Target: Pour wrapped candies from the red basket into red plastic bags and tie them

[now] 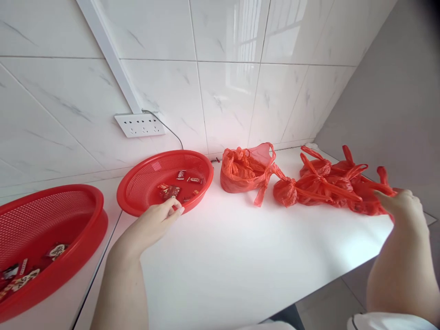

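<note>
My left hand (161,220) is at the near rim of a red plastic basket (135,195). Its fingers are loosely bent and apart, with nothing visible in them. Small wrapped snacks (175,191) lie at the bottom of that basket. At the far right, my right hand (405,206) is closed on a red plastic bag (369,199), the last in a row of knotted bags. The ends of its fingers are partly hidden. Other tied red bags (318,185) lie to the left of it, bunched against one another.
A second red basket (92,215) with wrapped snacks (25,275) stands at the left. An open red bag (240,183) holding more red plastic sits mid-table. Behind the white table (240,256) are a tiled wall, a power socket (139,125) and a thin cable.
</note>
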Demonstrator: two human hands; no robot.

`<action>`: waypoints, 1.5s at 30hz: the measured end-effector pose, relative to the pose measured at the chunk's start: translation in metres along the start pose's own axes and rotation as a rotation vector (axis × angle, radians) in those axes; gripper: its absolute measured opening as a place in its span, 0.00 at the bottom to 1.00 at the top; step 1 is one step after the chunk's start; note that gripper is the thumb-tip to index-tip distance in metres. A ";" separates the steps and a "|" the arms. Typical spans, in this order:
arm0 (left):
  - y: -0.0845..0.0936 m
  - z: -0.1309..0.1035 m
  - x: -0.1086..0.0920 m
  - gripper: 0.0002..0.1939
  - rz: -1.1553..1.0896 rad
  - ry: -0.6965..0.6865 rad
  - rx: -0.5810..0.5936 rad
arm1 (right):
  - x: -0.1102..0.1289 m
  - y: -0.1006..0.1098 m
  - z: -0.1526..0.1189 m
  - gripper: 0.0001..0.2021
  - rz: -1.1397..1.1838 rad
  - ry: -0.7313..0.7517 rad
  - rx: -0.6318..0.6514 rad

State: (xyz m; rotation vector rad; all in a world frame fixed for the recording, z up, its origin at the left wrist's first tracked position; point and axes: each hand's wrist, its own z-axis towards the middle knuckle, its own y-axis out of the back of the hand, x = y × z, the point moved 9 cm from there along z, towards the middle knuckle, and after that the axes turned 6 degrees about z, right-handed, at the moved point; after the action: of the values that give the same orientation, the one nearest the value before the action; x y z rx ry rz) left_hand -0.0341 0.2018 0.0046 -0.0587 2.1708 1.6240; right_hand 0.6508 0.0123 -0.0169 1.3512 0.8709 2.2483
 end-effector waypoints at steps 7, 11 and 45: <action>-0.006 0.002 -0.001 0.15 -0.026 0.015 0.037 | 0.149 -0.037 -0.087 0.21 0.129 0.326 0.331; -0.007 0.002 -0.006 0.15 -0.028 -0.010 0.043 | 0.236 -0.061 -0.139 0.15 0.455 0.533 0.289; -0.011 0.006 0.005 0.15 -0.073 0.053 0.089 | 0.320 -0.142 -0.202 0.14 0.624 0.556 0.440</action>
State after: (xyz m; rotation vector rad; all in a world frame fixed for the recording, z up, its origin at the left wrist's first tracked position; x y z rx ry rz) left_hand -0.0333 0.2046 -0.0087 -0.1546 2.2509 1.4999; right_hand 0.3233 0.2444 0.0256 1.3141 1.3300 3.1497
